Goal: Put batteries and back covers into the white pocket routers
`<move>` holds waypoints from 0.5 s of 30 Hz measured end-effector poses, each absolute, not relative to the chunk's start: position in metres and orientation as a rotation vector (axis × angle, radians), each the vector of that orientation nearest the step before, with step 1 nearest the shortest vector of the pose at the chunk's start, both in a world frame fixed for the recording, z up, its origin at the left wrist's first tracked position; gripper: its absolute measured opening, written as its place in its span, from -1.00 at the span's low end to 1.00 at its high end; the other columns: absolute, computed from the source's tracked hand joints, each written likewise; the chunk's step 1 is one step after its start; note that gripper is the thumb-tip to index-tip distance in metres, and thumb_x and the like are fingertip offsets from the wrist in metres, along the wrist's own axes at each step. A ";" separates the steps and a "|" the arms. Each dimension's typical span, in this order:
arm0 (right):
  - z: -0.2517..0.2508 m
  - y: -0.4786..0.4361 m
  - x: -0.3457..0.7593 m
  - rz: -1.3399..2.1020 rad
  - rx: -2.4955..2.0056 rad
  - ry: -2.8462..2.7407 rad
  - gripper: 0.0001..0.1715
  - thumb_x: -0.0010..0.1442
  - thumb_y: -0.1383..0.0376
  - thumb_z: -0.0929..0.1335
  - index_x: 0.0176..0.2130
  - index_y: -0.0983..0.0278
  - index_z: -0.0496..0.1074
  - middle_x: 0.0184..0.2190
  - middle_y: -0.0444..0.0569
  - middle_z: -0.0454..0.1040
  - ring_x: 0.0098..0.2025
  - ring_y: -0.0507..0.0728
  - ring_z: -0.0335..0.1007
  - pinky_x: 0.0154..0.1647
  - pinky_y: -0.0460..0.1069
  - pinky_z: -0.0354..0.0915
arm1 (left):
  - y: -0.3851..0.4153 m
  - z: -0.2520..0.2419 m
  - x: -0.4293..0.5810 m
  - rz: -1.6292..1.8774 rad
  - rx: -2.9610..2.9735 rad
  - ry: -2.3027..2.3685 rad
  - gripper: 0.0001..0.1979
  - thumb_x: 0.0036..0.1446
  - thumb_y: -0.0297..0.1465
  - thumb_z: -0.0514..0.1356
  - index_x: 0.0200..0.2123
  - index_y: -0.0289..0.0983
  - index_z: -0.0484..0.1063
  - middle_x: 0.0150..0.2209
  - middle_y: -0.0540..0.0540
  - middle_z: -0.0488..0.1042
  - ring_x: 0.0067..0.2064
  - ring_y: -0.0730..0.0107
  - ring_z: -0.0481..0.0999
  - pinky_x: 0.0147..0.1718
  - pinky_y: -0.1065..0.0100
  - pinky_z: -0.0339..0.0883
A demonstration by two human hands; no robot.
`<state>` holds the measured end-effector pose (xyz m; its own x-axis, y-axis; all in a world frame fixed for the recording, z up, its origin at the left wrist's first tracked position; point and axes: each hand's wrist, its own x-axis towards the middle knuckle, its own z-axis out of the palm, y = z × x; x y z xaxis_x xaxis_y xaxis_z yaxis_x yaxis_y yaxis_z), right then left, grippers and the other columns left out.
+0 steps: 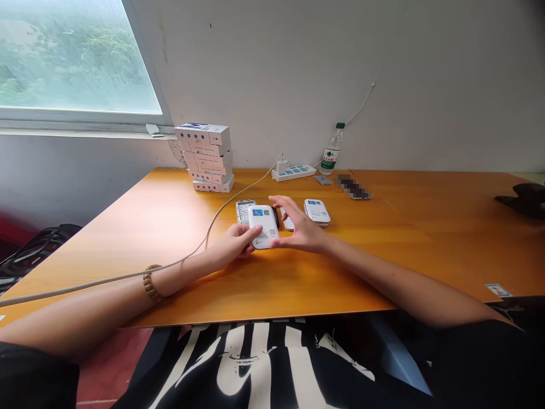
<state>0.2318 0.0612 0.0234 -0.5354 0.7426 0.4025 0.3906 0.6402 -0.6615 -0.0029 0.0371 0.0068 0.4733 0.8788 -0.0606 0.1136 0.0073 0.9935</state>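
My left hand (pixel 240 241) grips a white rounded device (pixel 264 236) by its left side, with the thumb lying on its face. The device is held up above the table and bears a blue label and a QR code. At its right edge is my right hand (pixel 300 230), fingers spread and thumb near the lower right corner; whether the thumb touches it I cannot tell. Behind the held device lies a flat item with a printed label (pixel 243 211), partly covered. Another white device (pixel 288 223) shows partly behind my right fingers. Farther right is a small stack of white devices (pixel 317 211).
Several white boxes (pixel 208 162) stand stacked at the back left. A power strip (pixel 293 172) with a plugged-in charger, a water bottle (pixel 330 153) and a phone-like item (pixel 354 188) line the back. A pale cable (pixel 187 257) crosses the table over my left forearm.
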 end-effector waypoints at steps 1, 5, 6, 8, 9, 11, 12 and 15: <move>0.023 0.060 0.232 0.615 -0.824 -2.275 0.27 0.01 -0.08 0.62 0.47 0.19 0.10 0.44 0.30 0.14 0.43 0.45 0.14 0.31 0.32 0.31 | 0.036 0.007 -0.003 0.726 1.475 0.918 -0.33 0.08 0.28 0.25 -0.46 -0.26 0.32 -0.62 0.08 0.25 -0.60 0.57 0.14 -0.59 0.45 -0.05; 0.020 0.056 0.231 0.529 -0.729 -2.482 0.32 0.06 -0.04 0.60 0.53 0.27 0.01 0.46 0.36 0.10 0.53 0.48 -0.02 0.48 0.40 0.07 | 0.032 0.006 -0.003 0.630 1.623 0.899 -0.31 0.20 0.27 0.16 -0.54 -0.26 0.31 -0.63 0.04 0.29 -0.60 0.55 0.16 -0.60 0.44 -0.02; 0.022 0.056 0.232 0.512 -0.731 -2.498 0.33 0.06 -0.01 0.60 0.53 0.28 0.01 0.46 0.37 0.10 0.53 0.48 -0.03 0.48 0.39 0.06 | 0.032 0.005 -0.003 0.628 1.665 0.891 -0.32 0.25 0.24 0.12 -0.55 -0.26 0.31 -0.62 0.03 0.30 -0.59 0.54 0.17 -0.59 0.43 0.01; 0.033 0.061 0.240 0.516 -0.751 -2.524 0.33 0.03 0.06 0.61 0.53 0.29 0.03 0.48 0.35 0.11 0.53 0.48 -0.02 0.49 0.36 0.07 | 0.033 0.005 -0.005 0.670 1.776 0.869 -0.35 0.34 0.16 0.07 -0.52 -0.27 0.37 -0.60 0.03 0.32 -0.57 0.51 0.22 -0.56 0.42 0.06; 0.042 0.067 0.248 0.544 -0.781 -2.534 0.32 0.02 0.09 0.62 0.53 0.28 0.04 0.48 0.32 0.12 0.52 0.47 0.01 0.49 0.34 0.08 | 0.034 0.005 -0.006 0.710 1.856 0.865 -0.38 0.38 0.10 0.06 -0.50 -0.28 0.42 -0.60 0.03 0.32 -0.55 0.49 0.24 -0.54 0.41 0.08; 0.063 0.082 0.272 0.637 -0.916 -2.536 0.28 0.02 0.10 0.61 0.52 0.26 0.08 0.48 0.26 0.17 0.45 0.45 0.18 0.45 0.30 0.17 | 0.040 0.004 -0.010 0.834 2.060 0.886 -0.46 0.42 -0.03 0.07 -0.45 -0.27 0.51 -0.59 0.03 0.33 -0.53 0.46 0.27 -0.50 0.39 0.11; 0.073 0.091 0.286 0.686 -1.038 -2.521 0.26 0.04 0.09 0.59 0.53 0.24 0.08 0.48 0.22 0.19 0.40 0.44 0.27 0.42 0.29 0.23 | 0.044 0.004 -0.013 0.918 2.169 0.907 -0.50 0.43 -0.08 0.09 -0.45 -0.27 0.52 -0.59 0.02 0.34 -0.52 0.46 0.27 -0.49 0.38 0.11; 0.097 0.118 0.326 0.675 -1.467 -2.474 0.31 0.01 -0.01 0.59 0.54 0.07 0.04 0.51 0.07 0.16 0.40 0.48 0.29 0.42 0.28 0.24 | 0.064 -0.002 -0.024 1.240 2.406 0.939 -0.56 0.41 -0.17 0.14 -0.51 -0.24 0.44 -0.51 -0.02 0.41 -0.46 0.40 0.33 -0.42 0.33 0.20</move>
<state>0.3261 0.1175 0.0969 -0.4934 0.8671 -0.0691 0.7820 0.4074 -0.4717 -0.0237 0.0639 -0.0015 0.4218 0.6581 0.6236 0.4216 -0.7513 0.5077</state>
